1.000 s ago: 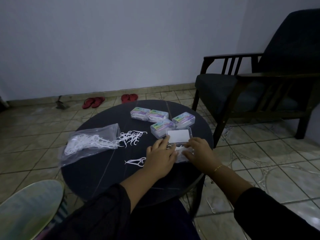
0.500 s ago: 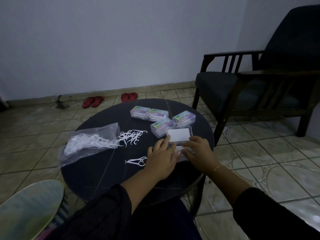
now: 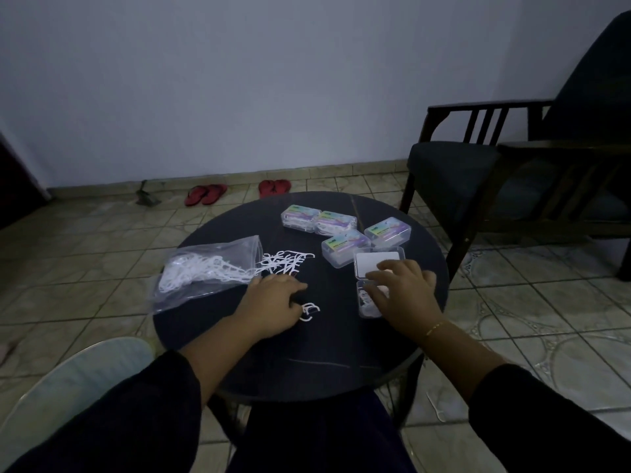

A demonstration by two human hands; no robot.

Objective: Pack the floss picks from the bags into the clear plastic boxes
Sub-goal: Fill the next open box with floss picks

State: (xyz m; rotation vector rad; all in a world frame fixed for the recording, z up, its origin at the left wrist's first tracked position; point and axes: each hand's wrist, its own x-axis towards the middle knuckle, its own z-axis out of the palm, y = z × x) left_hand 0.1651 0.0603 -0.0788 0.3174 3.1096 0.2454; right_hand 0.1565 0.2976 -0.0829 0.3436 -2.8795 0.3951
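Left hand (image 3: 269,303) has left the open box (image 3: 368,298), where half a second ago it sat next to the right, and now lies palm-down by the loose floss picks (image 3: 285,262) spilled from the mouth of the bag (image 3: 205,273); its fingers are loosely spread and appear to hold nothing, though the tips are hard to make out. Two or three picks (image 3: 309,312) lie just beside that hand. Right hand (image 3: 403,295) rests over the open box, fingers relaxed on its rim and hinged lid (image 3: 377,262); no clear grip seen. Judgement: a load was just placed, and the left is reaching for the next batch. The box looks partly filled; its contents are mostly hidden. Four closed boxes (image 3: 345,227) with pastel labels sit behind, rigid clear plastic with rounded corners. Bag is thin, crinkled film, still holding many picks. Picks are white, slender, hooked, tangled. Table (image 3: 239,363) round, dark, glossy. One stray pick (image 3: 435,406) on the tiled floor
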